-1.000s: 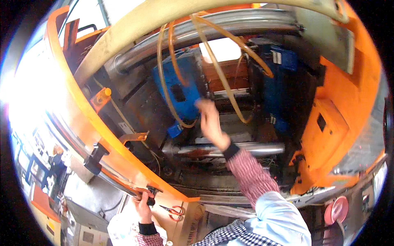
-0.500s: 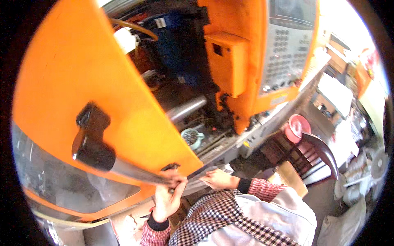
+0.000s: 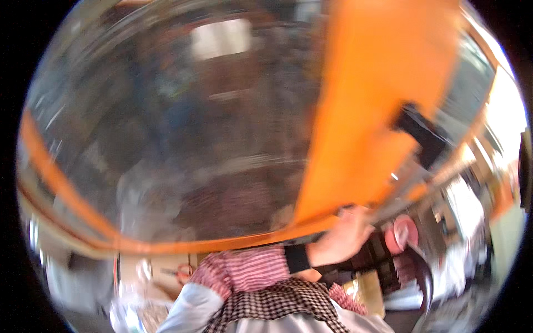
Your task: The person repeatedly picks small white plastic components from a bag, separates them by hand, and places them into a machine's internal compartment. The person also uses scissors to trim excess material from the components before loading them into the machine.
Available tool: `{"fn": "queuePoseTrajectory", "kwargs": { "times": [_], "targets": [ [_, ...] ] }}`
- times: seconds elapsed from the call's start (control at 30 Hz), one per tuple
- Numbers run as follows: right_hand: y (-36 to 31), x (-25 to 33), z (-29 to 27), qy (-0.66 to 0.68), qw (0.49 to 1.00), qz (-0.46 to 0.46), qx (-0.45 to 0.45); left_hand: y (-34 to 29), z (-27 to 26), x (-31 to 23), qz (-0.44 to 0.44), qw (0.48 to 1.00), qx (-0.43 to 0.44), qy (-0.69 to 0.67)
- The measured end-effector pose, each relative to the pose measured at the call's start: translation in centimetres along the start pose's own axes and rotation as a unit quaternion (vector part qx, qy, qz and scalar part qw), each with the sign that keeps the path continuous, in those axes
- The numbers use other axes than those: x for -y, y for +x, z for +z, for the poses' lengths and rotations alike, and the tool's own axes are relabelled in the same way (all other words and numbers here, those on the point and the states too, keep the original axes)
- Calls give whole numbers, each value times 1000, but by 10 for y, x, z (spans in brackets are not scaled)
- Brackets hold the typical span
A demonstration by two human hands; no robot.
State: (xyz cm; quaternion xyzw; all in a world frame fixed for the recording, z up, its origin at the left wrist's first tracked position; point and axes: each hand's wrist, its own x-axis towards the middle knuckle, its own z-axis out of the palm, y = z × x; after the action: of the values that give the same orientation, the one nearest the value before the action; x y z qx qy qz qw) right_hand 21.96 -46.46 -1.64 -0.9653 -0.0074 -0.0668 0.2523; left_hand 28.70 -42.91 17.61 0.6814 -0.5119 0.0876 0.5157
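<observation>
My left hand [image 3: 344, 238] reaches across to the right and is closed on the lower end of the door handle [image 3: 404, 186], a silver bar with a black mount. Motion smears the fingers. The handle sits on the orange sliding door [image 3: 369, 100] of a machine, which has a large clear window [image 3: 222, 144]. Below my left wrist a bit of skin, probably my right hand [image 3: 308, 275], shows against my body; its fingers are hidden by the left arm. My checked right sleeve [image 3: 348, 299] lies beside it.
At the right stand a dark wooden chair [image 3: 425, 277] and a pink basin [image 3: 401, 234]. A cardboard box [image 3: 366, 291] lies near my right side. Red-handled scissors [image 3: 182, 272] and a clear plastic bag [image 3: 136, 311] are at the lower left.
The orange door has slid right with my left hand on its handle, covering the opening and the control panel. My right hand has drawn in behind the left arm. My view has turned.
</observation>
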Motion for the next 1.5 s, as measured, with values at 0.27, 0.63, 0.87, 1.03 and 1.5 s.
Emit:
{"fn": "queuePoseTrajectory", "kwargs": {
  "times": [0.27, 0.63, 0.87, 1.03, 1.5],
  "targets": [
    [57, -65, -74, -82, 996, -1, 19, 20, 41, 13, -9, 993, 49, -104],
    [136, 63, -11, -54, 897, -344, 271, -30, -86, -18, 106, 991, -49, -68],
    [71, 204, 104, 74, 767, -470, 430, -314, -170, -20, -502, 747, -432, 57],
    [21, 322, 188, 286, 743, -492, 353, -463, -124, -93, -605, 543, -571, 116],
    [-24, 425, 230, 522, 542, -58, 656, -511, -172, -157, -403, 510, -748, -134]
  ]
}}
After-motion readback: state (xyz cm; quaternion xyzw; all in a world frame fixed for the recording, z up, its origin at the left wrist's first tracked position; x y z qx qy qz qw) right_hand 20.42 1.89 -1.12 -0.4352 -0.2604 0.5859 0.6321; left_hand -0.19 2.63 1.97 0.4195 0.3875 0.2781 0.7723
